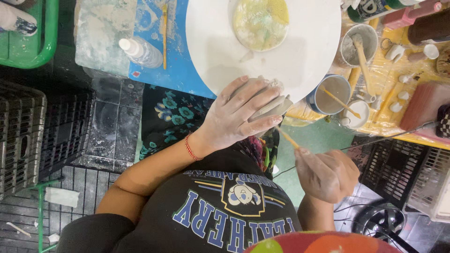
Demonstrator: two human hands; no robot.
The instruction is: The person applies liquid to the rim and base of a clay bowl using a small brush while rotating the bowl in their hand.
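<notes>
Dark printed shirt (225,211) in foreground — left hand (239,115) grips a clay piece (274,105), right hand (326,175) pinches a thin stick (288,138); steady, light strokes seem best.

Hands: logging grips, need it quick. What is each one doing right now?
Left hand: closed over a grey clay piece at the white round board edge.
Right hand: closed on a thin wooden stick.
</notes>
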